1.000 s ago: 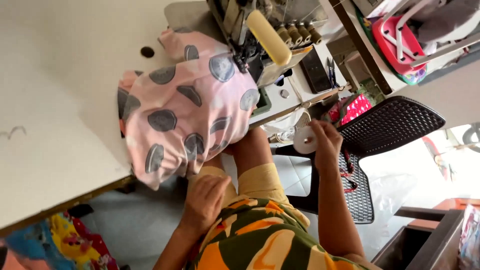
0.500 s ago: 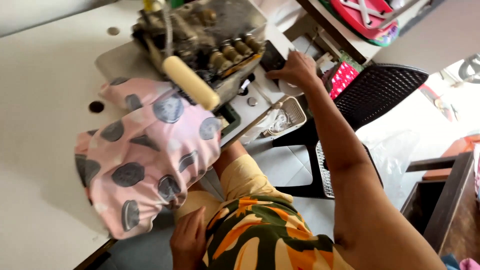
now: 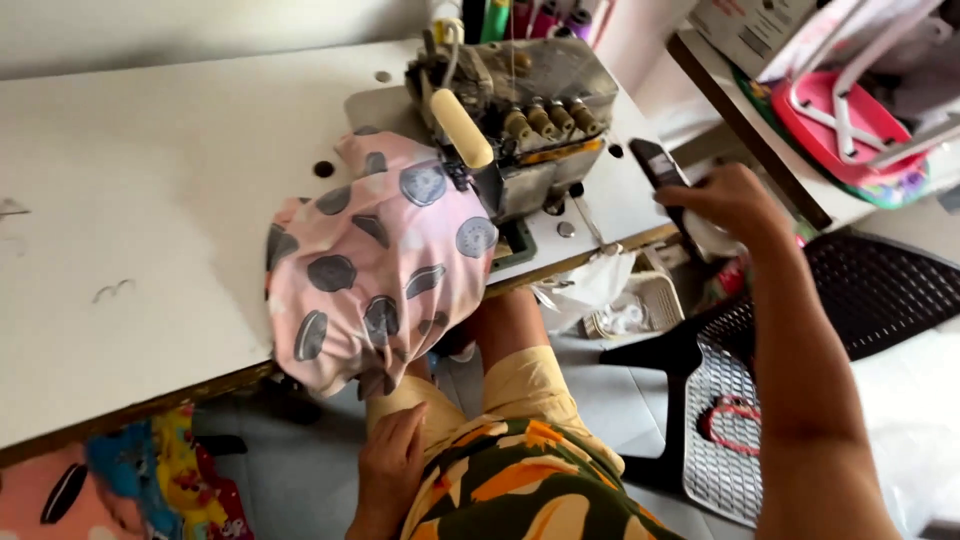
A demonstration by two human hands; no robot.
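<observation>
A pink cloth with grey spots (image 3: 380, 260) lies on the white table (image 3: 150, 200) and hangs over its front edge, with one end tucked under the overlock sewing machine (image 3: 520, 120). My left hand (image 3: 392, 462) rests flat on my thigh below the hanging cloth and holds nothing. My right hand (image 3: 728, 203) is raised at the table's right end, closed on a small white object (image 3: 722, 238). It is right beside a flat dark phone-like thing (image 3: 655, 165) on the table corner.
Thread cones (image 3: 520, 15) stand behind the machine. A black plastic chair (image 3: 880, 290) and a white basket (image 3: 640, 300) are on the floor to the right. A shelf with a pink tray (image 3: 840, 110) is at the upper right. Colourful cloth (image 3: 120, 480) lies below the table.
My right hand has risen from beside the black chair to the table's right end, still with the white object. My left hand has stayed on my lap. The view has swung right.
</observation>
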